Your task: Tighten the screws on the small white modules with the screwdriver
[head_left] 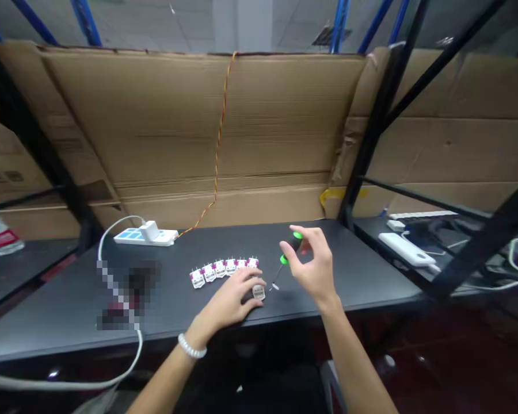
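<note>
My left hand (235, 296) rests on the dark tabletop, fingers and thumb closed around a small whitish block (258, 292). Between the thumb and fingers of my right hand (311, 261) is a screwdriver (294, 244) with a black and green handle. Its thin shaft slants down to the left, and the tip is close to the block; I cannot tell that they touch. A small pale piece (275, 286) shows beside the tip. Behind my left hand, several small white and purple blocks (209, 272) with thin pins stand in a curved row, partly covered by my fingers.
On the left of the table (168, 310) lies a white power strip (132, 236) with a plug (149, 230) and a white cable (100, 247). A blurred-out patch is nearby. Cardboard (164, 126) walls the back, with a twisted wire (219, 138) hanging down. Black frame posts (373, 132) flank the table.
</note>
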{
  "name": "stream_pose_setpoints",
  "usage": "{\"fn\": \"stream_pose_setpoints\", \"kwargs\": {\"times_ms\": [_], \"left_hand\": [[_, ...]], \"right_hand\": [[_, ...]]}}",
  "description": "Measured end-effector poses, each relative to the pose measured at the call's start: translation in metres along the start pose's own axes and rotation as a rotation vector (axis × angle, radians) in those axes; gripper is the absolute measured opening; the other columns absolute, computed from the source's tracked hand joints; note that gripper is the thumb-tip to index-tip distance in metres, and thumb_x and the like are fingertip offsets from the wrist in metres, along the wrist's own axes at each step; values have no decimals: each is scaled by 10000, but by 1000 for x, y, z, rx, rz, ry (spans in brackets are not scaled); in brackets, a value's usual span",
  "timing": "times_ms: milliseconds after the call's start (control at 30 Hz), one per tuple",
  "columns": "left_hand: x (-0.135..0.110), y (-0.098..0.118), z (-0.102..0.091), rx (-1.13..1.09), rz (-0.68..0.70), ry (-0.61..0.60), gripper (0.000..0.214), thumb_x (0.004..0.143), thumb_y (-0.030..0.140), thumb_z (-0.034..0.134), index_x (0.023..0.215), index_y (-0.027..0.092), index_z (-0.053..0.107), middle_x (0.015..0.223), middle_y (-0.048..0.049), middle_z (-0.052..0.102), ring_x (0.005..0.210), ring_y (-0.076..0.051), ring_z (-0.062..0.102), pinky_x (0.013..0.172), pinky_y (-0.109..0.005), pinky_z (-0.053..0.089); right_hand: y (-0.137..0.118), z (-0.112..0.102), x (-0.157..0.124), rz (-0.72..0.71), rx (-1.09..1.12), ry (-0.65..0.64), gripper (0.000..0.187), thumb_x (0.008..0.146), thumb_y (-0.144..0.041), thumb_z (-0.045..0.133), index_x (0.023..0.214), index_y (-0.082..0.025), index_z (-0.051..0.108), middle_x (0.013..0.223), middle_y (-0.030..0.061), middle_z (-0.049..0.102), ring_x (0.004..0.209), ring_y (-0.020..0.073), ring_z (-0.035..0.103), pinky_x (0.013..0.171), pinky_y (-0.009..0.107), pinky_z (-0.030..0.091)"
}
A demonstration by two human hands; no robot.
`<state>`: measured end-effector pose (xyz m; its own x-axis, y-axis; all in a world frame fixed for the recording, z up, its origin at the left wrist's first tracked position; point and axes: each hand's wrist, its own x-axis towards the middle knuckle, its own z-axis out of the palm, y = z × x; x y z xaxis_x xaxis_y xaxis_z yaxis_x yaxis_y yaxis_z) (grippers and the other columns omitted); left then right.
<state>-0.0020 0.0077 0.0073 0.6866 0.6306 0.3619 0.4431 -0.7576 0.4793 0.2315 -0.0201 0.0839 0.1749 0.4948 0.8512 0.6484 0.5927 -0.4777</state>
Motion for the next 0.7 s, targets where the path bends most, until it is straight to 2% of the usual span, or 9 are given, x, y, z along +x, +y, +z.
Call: {"fn": "stream_pose_setpoints", "kwargs": {"times_ms": [100,200,467,700], "left_hand": [[2,2,-1,41,65,-85,350,1028,219,698,1360,324,733,1608,-62,586,1583,-333,404,1321,-619,334],[4,3,1,43,71,-136,426,1050,192,650,1440,358,694,1616,-37,595,1622,-328,346,1334,-640,297],[8,2,4,9,66,-177,385,1076,207,610,1434,310,707,1509,-43,696,1549,-311,452,1303,-599,384],[9,3,2,2,55,-160,374,1069,224,637,1435,281,688,1547,-74,655,1514,-284,518,1309,-548,395]], "right_hand": [[2,2,0,7,-3,3,276,966,-329,750,1225,-234,721,944,20,601,694,155,541,668,342,542],[1,2,0,13,1,8,279,966,-329,751,1230,-242,718,952,21,610,696,156,550,672,339,547],[-2,-1,2,14,11,13,281,965,-314,761,1231,-234,716,952,20,604,704,156,551,676,333,543],[-2,-10,4,12,-5,64,293,970,-318,762,1241,-218,716,975,26,611,722,159,558,701,342,537]]}}
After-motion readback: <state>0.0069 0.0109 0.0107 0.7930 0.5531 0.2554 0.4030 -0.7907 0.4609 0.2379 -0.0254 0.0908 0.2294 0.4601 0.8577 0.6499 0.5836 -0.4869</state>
